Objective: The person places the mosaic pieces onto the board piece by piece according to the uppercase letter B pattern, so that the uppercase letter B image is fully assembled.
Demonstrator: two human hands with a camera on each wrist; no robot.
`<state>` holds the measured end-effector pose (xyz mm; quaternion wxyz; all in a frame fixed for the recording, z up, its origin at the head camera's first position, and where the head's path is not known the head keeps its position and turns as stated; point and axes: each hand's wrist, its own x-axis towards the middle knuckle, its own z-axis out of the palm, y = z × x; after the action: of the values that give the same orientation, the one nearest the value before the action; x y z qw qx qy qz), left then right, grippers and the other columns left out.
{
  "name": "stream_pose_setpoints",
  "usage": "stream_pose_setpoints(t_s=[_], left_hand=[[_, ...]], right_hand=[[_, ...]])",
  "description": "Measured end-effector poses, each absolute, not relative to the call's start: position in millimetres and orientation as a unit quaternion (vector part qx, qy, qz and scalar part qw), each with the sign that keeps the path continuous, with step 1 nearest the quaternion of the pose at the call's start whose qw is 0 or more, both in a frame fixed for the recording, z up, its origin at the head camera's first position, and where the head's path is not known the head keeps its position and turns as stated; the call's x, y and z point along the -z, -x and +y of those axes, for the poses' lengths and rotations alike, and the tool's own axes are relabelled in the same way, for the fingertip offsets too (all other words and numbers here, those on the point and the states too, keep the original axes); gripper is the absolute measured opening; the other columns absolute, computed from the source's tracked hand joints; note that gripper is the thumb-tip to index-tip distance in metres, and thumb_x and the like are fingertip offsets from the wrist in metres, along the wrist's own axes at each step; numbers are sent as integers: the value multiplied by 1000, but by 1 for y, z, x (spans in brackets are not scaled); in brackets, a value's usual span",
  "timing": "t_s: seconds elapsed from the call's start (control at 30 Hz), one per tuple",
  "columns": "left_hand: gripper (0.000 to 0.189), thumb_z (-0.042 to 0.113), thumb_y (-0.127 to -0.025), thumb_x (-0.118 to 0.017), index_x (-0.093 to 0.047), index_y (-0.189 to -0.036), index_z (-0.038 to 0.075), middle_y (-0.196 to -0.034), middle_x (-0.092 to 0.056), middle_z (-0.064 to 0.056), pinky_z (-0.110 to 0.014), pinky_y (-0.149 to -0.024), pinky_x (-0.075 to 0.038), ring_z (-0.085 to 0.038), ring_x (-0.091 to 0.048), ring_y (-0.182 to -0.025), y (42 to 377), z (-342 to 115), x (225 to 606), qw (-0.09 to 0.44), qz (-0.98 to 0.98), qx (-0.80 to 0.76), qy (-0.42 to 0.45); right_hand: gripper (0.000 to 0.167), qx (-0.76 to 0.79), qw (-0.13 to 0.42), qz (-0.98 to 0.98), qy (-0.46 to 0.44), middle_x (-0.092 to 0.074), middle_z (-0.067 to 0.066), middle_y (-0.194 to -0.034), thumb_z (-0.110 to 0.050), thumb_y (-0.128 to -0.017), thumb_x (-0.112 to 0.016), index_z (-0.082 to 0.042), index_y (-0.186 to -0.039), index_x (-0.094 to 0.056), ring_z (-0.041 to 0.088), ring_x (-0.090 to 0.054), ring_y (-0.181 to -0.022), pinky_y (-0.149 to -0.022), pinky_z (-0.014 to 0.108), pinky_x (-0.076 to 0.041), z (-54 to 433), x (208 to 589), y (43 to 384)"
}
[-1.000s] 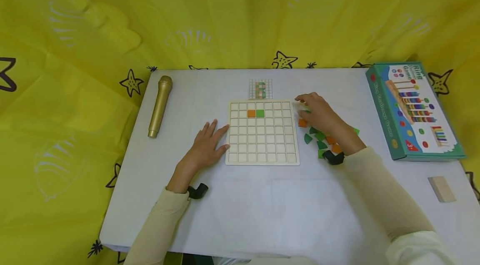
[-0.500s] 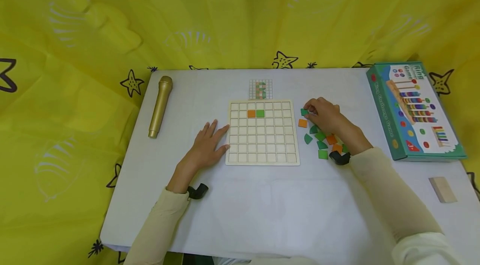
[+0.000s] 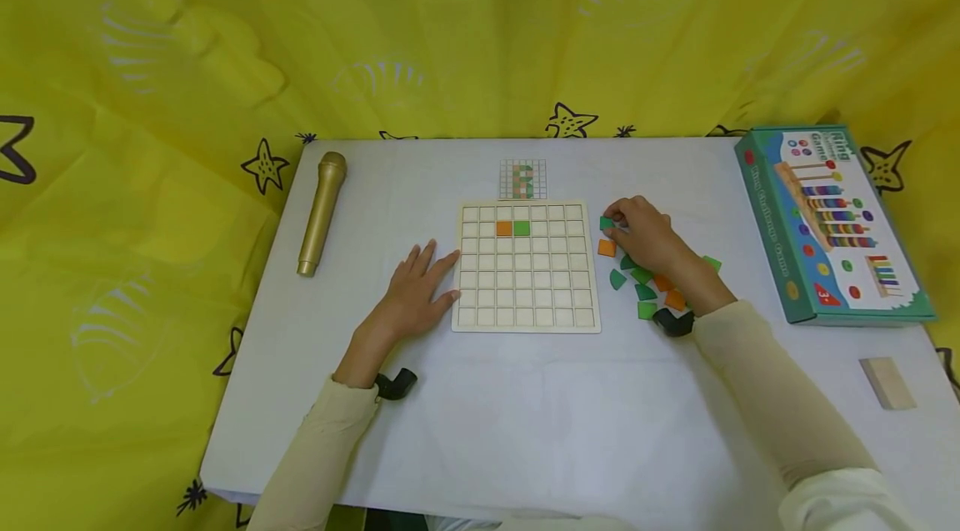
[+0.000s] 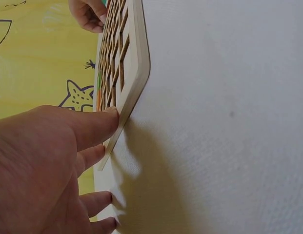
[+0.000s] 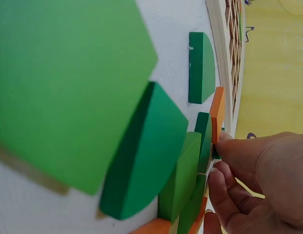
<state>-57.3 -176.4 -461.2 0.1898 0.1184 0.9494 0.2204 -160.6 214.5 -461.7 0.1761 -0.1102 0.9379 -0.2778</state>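
Note:
A wooden grid board (image 3: 528,325) lies on the table, with an orange square tile (image 3: 504,228) and a green square tile (image 3: 521,228) side by side in its second row. My left hand (image 3: 411,298) touches the board's left edge with spread fingers; in the left wrist view its thumb (image 4: 95,127) rests at the rim. Right of the board, my right hand (image 3: 648,237) pinches a dark green tile (image 3: 606,222) at its fingertips. In the right wrist view the fingers mostly cover this tile, so its full outline is hidden.
Loose tiles, including an orange square (image 3: 607,247) and a green quarter-round piece (image 3: 617,279), lie below the right hand. A small pattern card (image 3: 522,179) sits behind the board. Around stand a gold microphone (image 3: 321,214), a game box (image 3: 836,227) and a wooden block (image 3: 888,383).
My right hand has drawn back slightly from the upper end of the tile pile and now has the dark green tile at its fingertips. My left hand stays put.

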Motion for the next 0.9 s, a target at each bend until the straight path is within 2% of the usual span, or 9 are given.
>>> stream_pose_setpoints(t_s=[0.1, 0.2, 0.33, 0.67, 0.8, 0.9], left_hand=[[66, 37, -109, -56, -32, -167, 18, -176, -8, -23, -68, -127, -10, -49, -3, -162, 57, -176, 462, 190, 950, -219, -120], [66, 37, -109, -56, -32, -167, 18, -176, -8, -23, -69, -127, -9, -49, -2, -162, 57, -176, 461, 192, 950, -217, -119], [66, 37, -108, -56, -32, -167, 18, -176, -7, -23, -68, -127, -9, -49, -2, -162, 57, -176, 461, 194, 950, -216, -119], [66, 38, -109, -55, -31, -168, 19, -176, -6, -22, -69, -127, -9, -48, -1, -162, 57, -177, 463, 193, 950, -212, -121], [66, 38, -109, -55, -31, -168, 18, -176, -7, -23, -69, -127, -9, -49, -1, -162, 56, -178, 463, 190, 951, -212, -122], [66, 37, -109, -55, -31, -167, 18, -176, -7, -23, -69, -127, -10, -49, -2, -161, 56, -178, 462, 189, 950, -216, -123]], right_hand=[[37, 277, 173, 939, 111, -54, 28, -131, -15, -110, -58, 7, -139, -54, 43, -53, -123, -103, 62, -33, 213, 462, 160], [37, 288, 175, 935, 109, -53, 29, -131, -13, -110, -57, 9, -139, -53, 44, -54, -122, -110, 59, -39, 214, 461, 160], [37, 308, 179, 929, 104, -51, 28, -132, -13, -111, -55, 9, -141, -52, 42, -54, -120, -107, 56, -48, 213, 459, 160], [36, 349, 163, 914, 128, -52, 25, -132, -14, -110, -56, 7, -139, -55, 38, -55, -120, -105, 53, -48, 188, 457, 159], [35, 347, 159, 913, 142, -55, 22, -131, -15, -109, -59, 5, -138, -57, 36, -57, -121, -109, 54, -38, 169, 458, 156], [34, 339, 155, 916, 148, -57, 20, -129, -16, -109, -60, 3, -138, -59, 35, -58, -121, -107, 55, -31, 155, 459, 154]])
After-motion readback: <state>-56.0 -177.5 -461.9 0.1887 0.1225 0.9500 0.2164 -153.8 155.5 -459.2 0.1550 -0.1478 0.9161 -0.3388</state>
